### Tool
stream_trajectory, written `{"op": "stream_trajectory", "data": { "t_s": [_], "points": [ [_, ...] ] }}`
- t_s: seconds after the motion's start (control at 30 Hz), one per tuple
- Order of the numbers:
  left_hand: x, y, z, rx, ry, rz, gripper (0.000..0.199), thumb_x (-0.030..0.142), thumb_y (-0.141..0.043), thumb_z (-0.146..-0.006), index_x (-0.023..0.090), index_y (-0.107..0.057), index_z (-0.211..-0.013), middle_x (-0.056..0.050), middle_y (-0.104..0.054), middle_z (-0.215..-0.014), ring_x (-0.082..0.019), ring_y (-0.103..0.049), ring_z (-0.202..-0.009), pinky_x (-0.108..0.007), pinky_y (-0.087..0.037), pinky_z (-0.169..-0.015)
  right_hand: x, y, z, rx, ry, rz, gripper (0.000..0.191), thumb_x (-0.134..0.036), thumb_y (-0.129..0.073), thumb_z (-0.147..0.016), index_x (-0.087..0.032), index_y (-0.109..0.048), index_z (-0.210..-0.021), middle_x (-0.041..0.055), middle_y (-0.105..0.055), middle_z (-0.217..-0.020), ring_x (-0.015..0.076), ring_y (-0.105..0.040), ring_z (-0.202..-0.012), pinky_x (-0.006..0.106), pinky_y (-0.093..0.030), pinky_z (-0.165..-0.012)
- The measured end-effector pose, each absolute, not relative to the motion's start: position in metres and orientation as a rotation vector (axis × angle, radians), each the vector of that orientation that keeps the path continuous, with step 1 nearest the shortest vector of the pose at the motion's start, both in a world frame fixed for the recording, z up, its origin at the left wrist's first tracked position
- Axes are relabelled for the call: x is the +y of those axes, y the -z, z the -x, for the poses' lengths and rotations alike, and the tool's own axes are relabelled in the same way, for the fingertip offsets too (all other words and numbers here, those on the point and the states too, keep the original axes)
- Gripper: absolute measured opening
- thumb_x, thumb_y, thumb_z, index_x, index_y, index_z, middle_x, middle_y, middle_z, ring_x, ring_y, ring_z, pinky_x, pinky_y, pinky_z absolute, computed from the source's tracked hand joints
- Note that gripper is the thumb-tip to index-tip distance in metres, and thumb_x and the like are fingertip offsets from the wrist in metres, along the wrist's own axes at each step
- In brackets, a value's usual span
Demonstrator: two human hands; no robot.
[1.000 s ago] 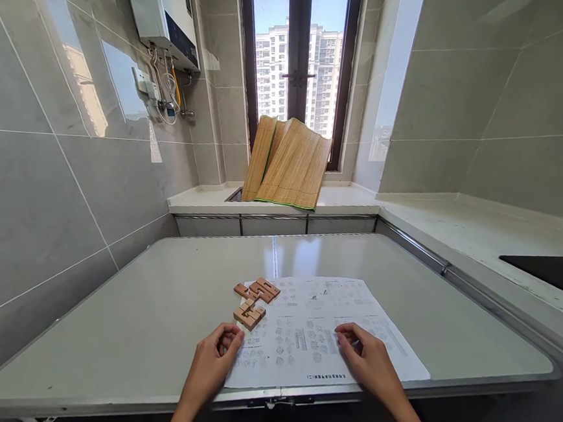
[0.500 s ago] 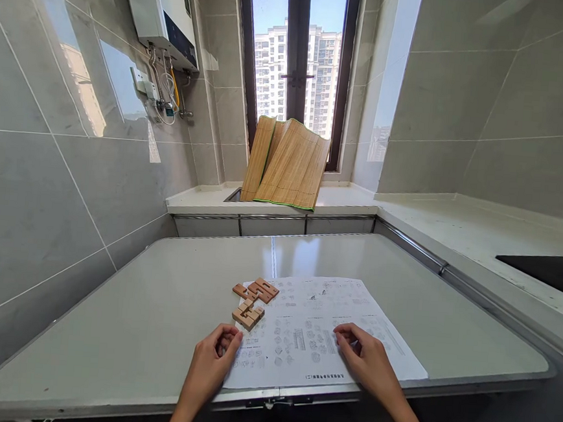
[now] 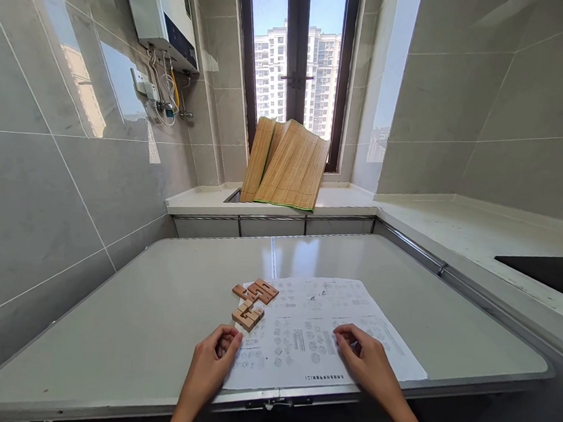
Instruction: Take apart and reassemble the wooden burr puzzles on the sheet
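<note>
Left hand (image 3: 214,356) sits at eight o'clock on the printed sheet (image 3: 294,361), right hand (image 3: 361,352) four, both loosely curled, unclenched; wooden puzzle pieces (image 3: 249,305) ten.

Grey tiled walls (image 3: 23,204) rise at both sides of the frame, the left one glossy with reflections (image 3: 81,85), and a white heater (image 3: 156,3) hangs at upper left above pipes (image 3: 152,67). At top centre, a dark-framed window (image 3: 298,43) shows blue sky (image 3: 271,5) and pale towers (image 3: 271,67). Below runs a white counter (image 3: 456,221), and the pale surface (image 3: 145,330) spans the lower frame, daylight gleaming at its far edge.
</note>
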State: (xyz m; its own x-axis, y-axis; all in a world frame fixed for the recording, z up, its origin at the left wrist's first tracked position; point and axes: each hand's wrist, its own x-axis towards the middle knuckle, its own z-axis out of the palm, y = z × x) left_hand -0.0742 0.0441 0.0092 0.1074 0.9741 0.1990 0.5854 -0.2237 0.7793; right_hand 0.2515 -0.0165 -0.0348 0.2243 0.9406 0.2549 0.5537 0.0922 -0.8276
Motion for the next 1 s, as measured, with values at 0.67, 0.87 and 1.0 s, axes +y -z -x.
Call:
{"op": "stream_trajectory", "data": {
  "t_s": [0.67, 0.87, 1.0],
  "points": [
    [0.0438, -0.0092, 0.0740, 1.529, -0.940, -1.871, 0.044, 0.062, -0.054, -0.087, 0.020, -0.068, -0.088, 0.000, -0.064, -0.072, -0.016, -0.050, -0.064, -0.025, -0.041, -0.061, -0.0166, 0.0342, -0.2511, -1.431, -0.554, 1.591, 0.033, -0.050, -0.050, -0.094, -0.023, -0.069, -0.096, 0.0050, -0.073, -0.087, 0.0216, -0.062, -0.072, 0.031, -0.047, -0.066],
    [0.0449, -0.0075, 0.0748, 1.516, -0.942, -1.871, 0.043, 0.061, -0.055, -0.087, 0.020, -0.069, -0.089, 0.000, -0.063, -0.071, -0.016, -0.049, -0.064, -0.024, -0.041, -0.062, -0.0165, 0.0364, -0.2517, -1.439, -0.546, 1.582, 0.033, -0.050, -0.049, -0.095, -0.023, -0.069, -0.098, 0.0053, -0.073, -0.089, 0.0214, -0.062, -0.072, 0.031, -0.048, -0.067],
    [0.0455, -0.0064, 0.0757, 1.516, -0.953, -1.871, 0.041, 0.059, -0.056, -0.087, 0.020, -0.069, -0.089, 0.000, -0.064, -0.072, -0.016, -0.050, -0.065, -0.025, -0.041, -0.062, -0.0160, 0.0377, -0.2519, -1.446, -0.542, 1.583, 0.033, -0.050, -0.049, -0.095, -0.023, -0.069, -0.098, 0.0048, -0.073, -0.088, 0.0212, -0.062, -0.071, 0.031, -0.048, -0.066]
  ]
}}
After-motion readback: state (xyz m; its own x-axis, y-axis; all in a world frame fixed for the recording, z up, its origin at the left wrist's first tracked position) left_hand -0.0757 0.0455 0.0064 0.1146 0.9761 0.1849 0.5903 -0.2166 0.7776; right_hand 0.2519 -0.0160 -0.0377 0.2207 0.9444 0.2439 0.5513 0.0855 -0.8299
